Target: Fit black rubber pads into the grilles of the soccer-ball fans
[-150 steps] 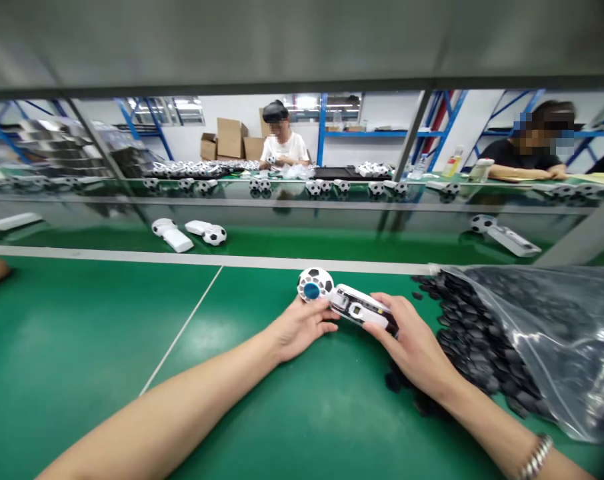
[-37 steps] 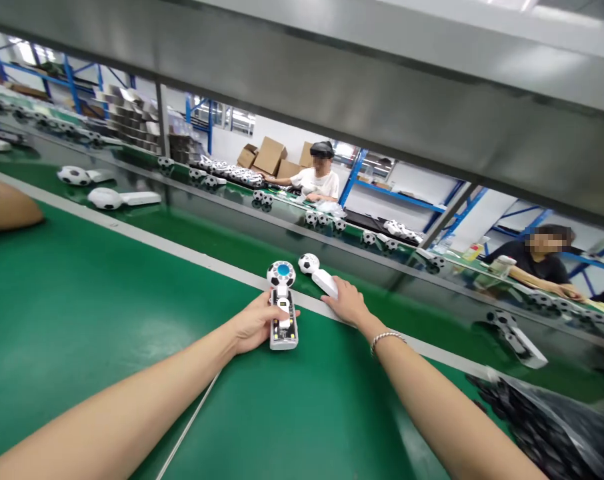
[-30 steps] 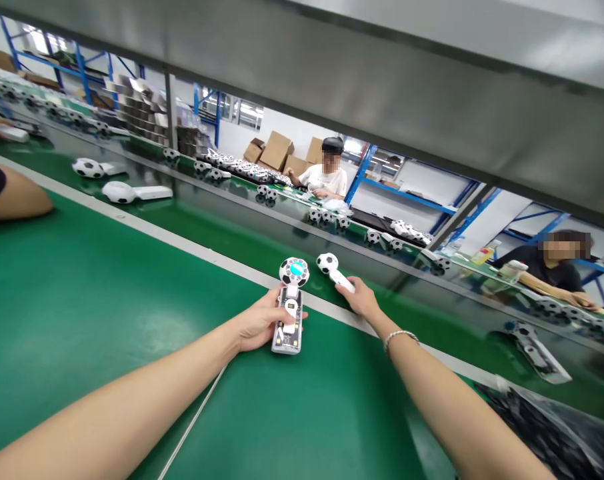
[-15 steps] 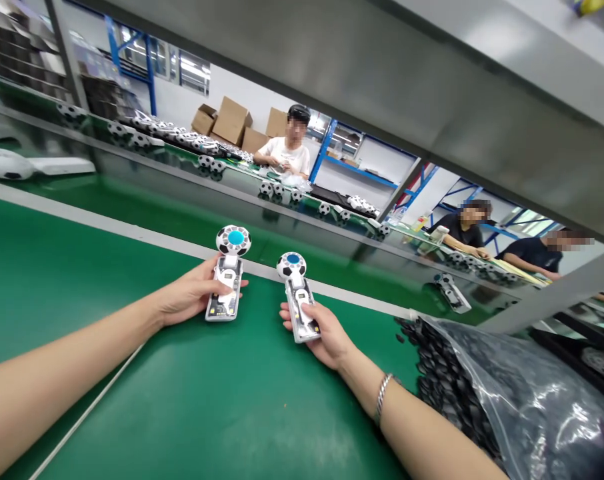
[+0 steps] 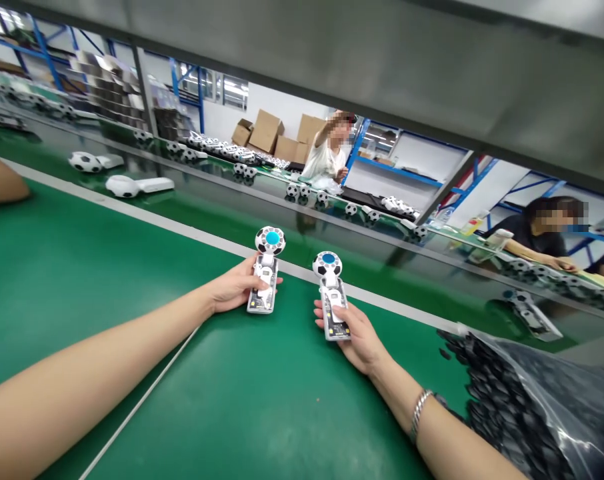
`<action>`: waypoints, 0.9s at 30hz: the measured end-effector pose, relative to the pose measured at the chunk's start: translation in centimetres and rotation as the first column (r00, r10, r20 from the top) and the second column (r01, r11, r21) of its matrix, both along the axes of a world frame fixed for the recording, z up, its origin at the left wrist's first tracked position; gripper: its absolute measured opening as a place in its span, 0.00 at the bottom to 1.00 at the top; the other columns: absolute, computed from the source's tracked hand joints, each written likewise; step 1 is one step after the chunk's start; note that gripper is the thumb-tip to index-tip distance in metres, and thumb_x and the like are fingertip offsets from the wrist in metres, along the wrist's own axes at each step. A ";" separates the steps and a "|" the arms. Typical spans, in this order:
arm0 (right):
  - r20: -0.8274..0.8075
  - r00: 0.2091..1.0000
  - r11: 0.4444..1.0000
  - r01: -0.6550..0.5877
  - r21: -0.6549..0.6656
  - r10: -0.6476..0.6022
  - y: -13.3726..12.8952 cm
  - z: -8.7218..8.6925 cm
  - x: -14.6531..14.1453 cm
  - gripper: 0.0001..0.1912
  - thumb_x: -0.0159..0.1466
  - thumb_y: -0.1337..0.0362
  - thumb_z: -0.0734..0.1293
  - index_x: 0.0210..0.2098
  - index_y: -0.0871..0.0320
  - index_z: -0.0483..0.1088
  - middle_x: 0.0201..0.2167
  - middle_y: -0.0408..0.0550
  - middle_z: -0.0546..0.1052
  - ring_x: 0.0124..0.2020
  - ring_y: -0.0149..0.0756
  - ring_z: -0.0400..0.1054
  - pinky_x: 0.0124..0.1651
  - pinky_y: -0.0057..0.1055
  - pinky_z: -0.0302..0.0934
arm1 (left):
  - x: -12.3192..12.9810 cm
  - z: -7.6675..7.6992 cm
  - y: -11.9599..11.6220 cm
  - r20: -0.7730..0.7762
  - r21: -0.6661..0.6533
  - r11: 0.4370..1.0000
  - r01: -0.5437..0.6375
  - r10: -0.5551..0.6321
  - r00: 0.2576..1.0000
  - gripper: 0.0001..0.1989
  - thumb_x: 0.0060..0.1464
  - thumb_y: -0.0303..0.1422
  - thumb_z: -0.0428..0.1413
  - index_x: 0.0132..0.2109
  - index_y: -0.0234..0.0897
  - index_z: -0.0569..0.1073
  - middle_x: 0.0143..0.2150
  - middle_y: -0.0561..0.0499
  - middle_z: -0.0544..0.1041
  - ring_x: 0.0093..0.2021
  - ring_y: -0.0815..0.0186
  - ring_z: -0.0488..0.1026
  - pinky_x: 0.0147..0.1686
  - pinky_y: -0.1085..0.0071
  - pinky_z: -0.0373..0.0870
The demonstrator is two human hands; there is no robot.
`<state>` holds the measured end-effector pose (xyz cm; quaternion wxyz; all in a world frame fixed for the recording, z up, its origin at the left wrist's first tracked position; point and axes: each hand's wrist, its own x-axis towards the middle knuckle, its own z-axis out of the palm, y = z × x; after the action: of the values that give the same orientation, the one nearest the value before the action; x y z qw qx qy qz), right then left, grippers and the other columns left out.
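My left hand [image 5: 239, 287] is wrapped round a white device with a football-patterned head [image 5: 270, 241] and a blue disc in it; its thumb lies on the exposed inner parts. A matching football-headed device [image 5: 335, 293] is in my right hand [image 5: 359, 337], the thumb pressed on its lower half. Both are held upright above the green work surface [image 5: 192, 400], side by side with a small gap between them. Each shows a circuit board behind a white inner piece.
Black small parts [image 5: 502, 393] spill from a clear plastic bag [image 5: 577, 387] at the right. Football-headed devices [image 5: 127, 186] lie on the belt beyond the pale edge strip [image 5: 202, 235]. A person [image 5: 329, 150] is across the line, another [image 5: 542, 227] at the right.
The view has swung left, so both hands and devices appear further right. The person across has raised an arm to the head. Another device and someone's skin now show at the left.
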<state>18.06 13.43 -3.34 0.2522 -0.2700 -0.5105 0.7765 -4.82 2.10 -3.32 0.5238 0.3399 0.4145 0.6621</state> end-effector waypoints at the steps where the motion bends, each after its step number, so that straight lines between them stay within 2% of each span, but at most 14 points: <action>1: 0.001 1.000 1.000 -0.003 0.001 0.003 0.0 0.0 0.0 0.16 0.56 0.64 0.68 0.42 0.62 0.69 0.42 0.53 0.76 0.39 0.35 0.72 0.41 0.30 0.67 | 0.0 0.0 0.0 0.007 0.003 1.000 0.004 -0.004 1.000 0.33 0.41 0.18 0.57 0.53 0.45 0.59 0.51 0.49 0.67 0.54 0.54 0.67 0.52 0.51 0.61; 14: 0.033 0.999 1.000 -0.006 0.017 0.006 -0.3 0.3 0.1 0.17 0.55 0.63 0.68 0.44 0.62 0.69 0.42 0.52 0.76 0.37 0.33 0.72 0.40 0.28 0.67 | 0.0 -0.2 0.1 0.008 0.008 1.000 0.004 -0.004 1.000 0.31 0.42 0.17 0.57 0.52 0.45 0.60 0.45 0.50 0.69 0.53 0.53 0.67 0.48 0.54 0.65; 27: 0.002 1.000 0.999 -0.017 0.048 0.017 -0.3 -0.1 -0.2 0.16 0.55 0.63 0.68 0.42 0.62 0.68 0.41 0.52 0.76 0.36 0.33 0.72 0.39 0.30 0.66 | -0.1 -0.1 0.0 -0.026 -0.042 0.999 0.010 -0.011 1.000 0.30 0.44 0.20 0.58 0.53 0.45 0.60 0.48 0.49 0.70 0.54 0.55 0.66 0.49 0.58 0.67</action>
<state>17.88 13.12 -3.39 0.2515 -0.2599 -0.5314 0.7660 -4.97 2.05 -3.41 0.5286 0.3397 0.4333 0.6460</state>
